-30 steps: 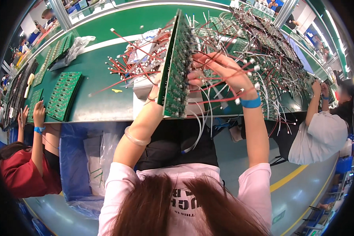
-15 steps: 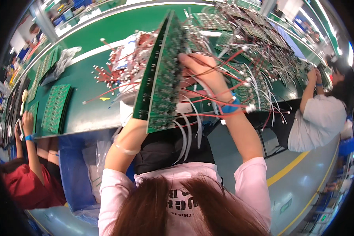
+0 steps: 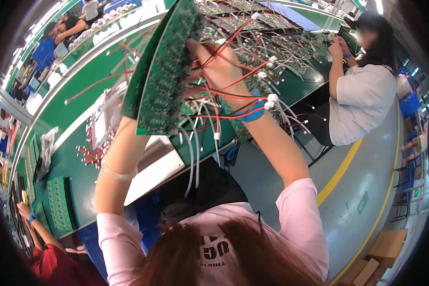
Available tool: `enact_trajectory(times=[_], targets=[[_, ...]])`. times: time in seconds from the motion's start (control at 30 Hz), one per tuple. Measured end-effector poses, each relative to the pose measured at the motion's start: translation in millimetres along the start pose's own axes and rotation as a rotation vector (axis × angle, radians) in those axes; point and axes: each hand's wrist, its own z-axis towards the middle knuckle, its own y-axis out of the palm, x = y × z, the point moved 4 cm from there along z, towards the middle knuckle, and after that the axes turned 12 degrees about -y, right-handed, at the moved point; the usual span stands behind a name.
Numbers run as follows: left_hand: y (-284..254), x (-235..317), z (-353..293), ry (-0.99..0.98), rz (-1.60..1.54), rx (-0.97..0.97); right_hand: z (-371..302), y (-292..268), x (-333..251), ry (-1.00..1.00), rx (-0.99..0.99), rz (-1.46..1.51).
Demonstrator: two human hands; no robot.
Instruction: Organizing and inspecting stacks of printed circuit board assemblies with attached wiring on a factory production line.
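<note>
Since half a second ago, the bundle of long green circuit boards [image 3: 162,78], crowded with small dark components, has shifted up and to the left in the head view, and the room around it has swung too. The person's right grip [image 3: 219,69] meets the component side of the bundle, its fingers bent among thin red wires [image 3: 214,117] tipped with white plastic plugs [image 3: 271,101]; from where I stand I can't tell whether it is clamped on anything. As for the left grip, it is hidden behind the boards, so I can't tell its state either; only the bare left forearm [image 3: 121,148], ringed by a pale bangle [image 3: 119,173], shows below them. Those boards tilt on edge just left of the right grip, raised above the green surface [image 3: 86,195]. White cables [image 3: 197,152] dangle below that grip, and a blue wristband [image 3: 253,112] sits just behind it. Well left of and below the right grip stands another stack of green circuit boards [image 3: 58,202]. Off to its right sits a co-worker in a pale shirt [image 3: 367,102].
</note>
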Motion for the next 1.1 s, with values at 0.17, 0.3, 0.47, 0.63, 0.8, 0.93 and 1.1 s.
enact_trajectory(times=[0.17,0.3,0.47,0.63,0.8,0.93,1.1], targets=[[5,11,86,-0.061,0.027,-0.079,35,-58,-14,-0.218,-0.016,-0.311],[9,21,147,-0.098,0.043,-0.145,53,-109,-7,-0.003,0.011,-0.473],[-14,21,172,-0.034,0.023,-0.028,56,-169,5,-0.022,0.279,-0.282],[-29,17,180,-0.188,-0.305,-0.074,28,-182,23,0.210,0.500,0.364],[-48,33,174,0.007,-0.122,0.343,5,-156,17,0.570,0.254,1.522],[-33,40,156,0.160,0.460,0.625,-5,-163,16,0.436,0.276,1.424],[-1,20,142,0.178,0.593,0.611,-13,-143,-8,0.386,0.220,1.196]])
